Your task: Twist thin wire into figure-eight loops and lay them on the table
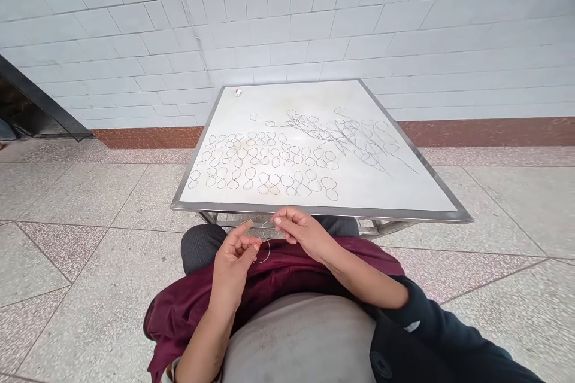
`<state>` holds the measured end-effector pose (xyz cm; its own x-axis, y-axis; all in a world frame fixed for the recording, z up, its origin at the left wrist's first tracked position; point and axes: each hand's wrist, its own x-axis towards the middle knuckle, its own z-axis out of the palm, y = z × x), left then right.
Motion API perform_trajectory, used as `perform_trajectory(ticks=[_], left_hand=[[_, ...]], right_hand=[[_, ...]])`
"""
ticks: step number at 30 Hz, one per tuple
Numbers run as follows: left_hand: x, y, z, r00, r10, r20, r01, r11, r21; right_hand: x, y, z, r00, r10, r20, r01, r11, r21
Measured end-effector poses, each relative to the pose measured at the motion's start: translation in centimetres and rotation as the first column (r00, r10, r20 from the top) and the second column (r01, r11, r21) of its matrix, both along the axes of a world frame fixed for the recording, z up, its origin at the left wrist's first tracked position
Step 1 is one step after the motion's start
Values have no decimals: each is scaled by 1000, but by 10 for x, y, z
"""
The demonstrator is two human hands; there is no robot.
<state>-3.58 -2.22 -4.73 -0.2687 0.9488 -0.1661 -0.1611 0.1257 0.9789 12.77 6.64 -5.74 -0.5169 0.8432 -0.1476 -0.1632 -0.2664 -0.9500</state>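
Note:
A thin wire [269,249], bent into a curved loop, is held over my lap, in front of the table's near edge. My left hand [236,251] pinches it between thumb and fingers at the left of the loop. The wire's upper end curves over to my right hand [299,228], which grips it between thumb and forefinger. Beyond my hands, on the white table, lie rows of wire figure-eights [250,185]. Farther back and to the right, a loose tangle of longer wires [335,131] is spread out.
The white table [395,191] has a metal rim and stands near a tiled wall [269,36]. A small red and white object [238,93] sits at its far left corner. A maroon cloth [179,311] covers my lap. Speckled floor tiles [112,269] surround the table.

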Motion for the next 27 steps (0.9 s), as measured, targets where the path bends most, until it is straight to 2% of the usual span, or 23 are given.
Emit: perform_trajectory(ticks=[5,10,13,16,19,23,27], left_hand=[[-1,6,0,997,7,83,-6,1000,-9],[0,10,1,999,-10,-37,10,1000,11],[2,10,5,998,-15,-58,17,999,49],[6,9,8,1000,-17,9,16,996,87],[11,8,7,997,5,78,-13,994,106],[17,9,3,990,68,120,-81,990,115],[21,11,2,989,101,111,-111,989,96]], right_hand=[[15,4,1,980,176,98,-180,983,44],[22,0,8,958,221,182,-249,957,149],[19,-4,8,973,166,161,-187,974,125],[13,-8,6,997,70,45,-70,998,0],[9,-10,5,998,-4,-63,-3,994,-111],[5,-14,5,994,-51,-92,33,982,-183],[-1,-24,5,992,-46,-115,19,974,-225]])
